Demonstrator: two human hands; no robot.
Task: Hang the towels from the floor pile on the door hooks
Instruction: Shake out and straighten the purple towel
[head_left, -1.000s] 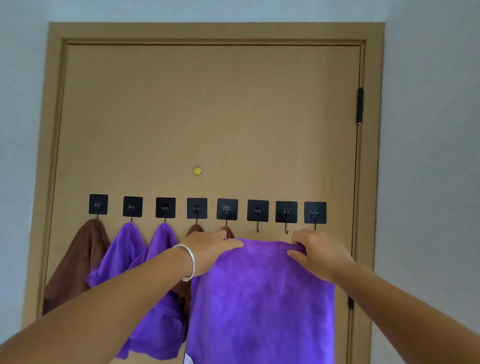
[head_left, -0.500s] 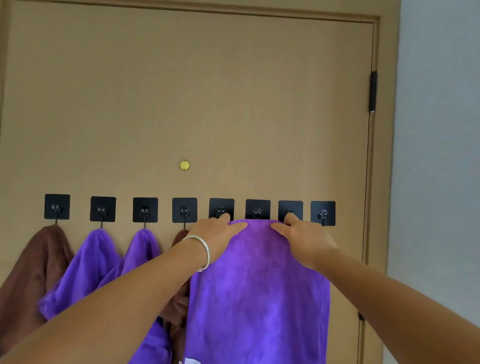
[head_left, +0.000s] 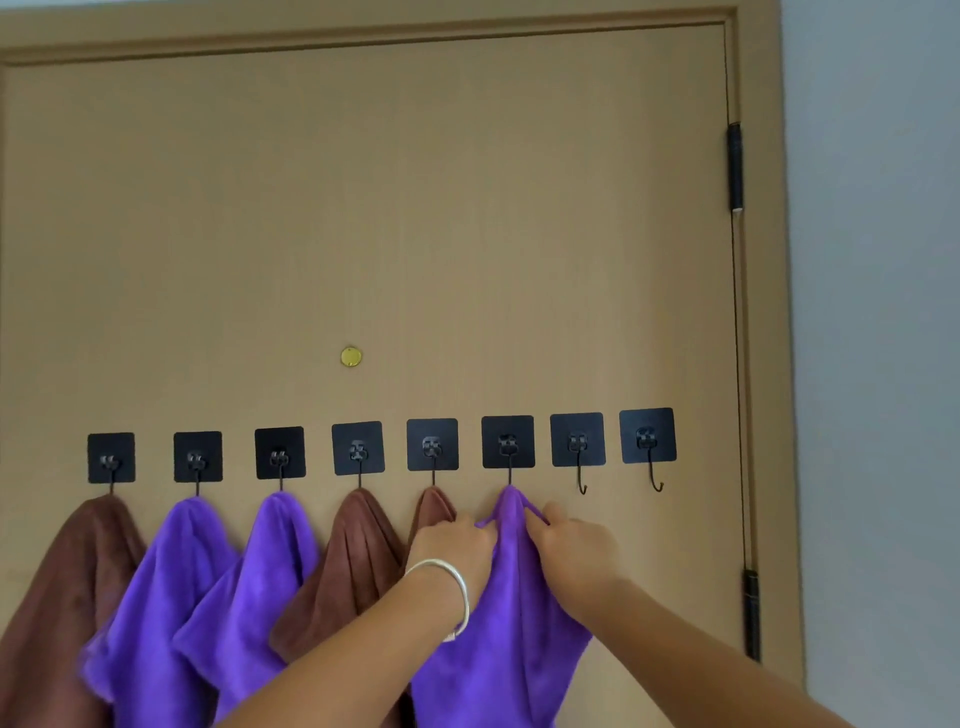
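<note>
Head view: both hands, left (head_left: 451, 545) and right (head_left: 574, 548), pinch the purple towel (head_left: 511, 613) draped on the sixth hook (head_left: 508, 470); hanging looks nearly done. Next: release, fetch another.

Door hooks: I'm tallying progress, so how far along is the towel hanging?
Five towels already hang from the first five hooks, brown leftmost. In hand: the left hand and right hand pinch the purple towel draped on the sixth hook. Left: two bare hooks at right; the floor pile is out of view.
</note>
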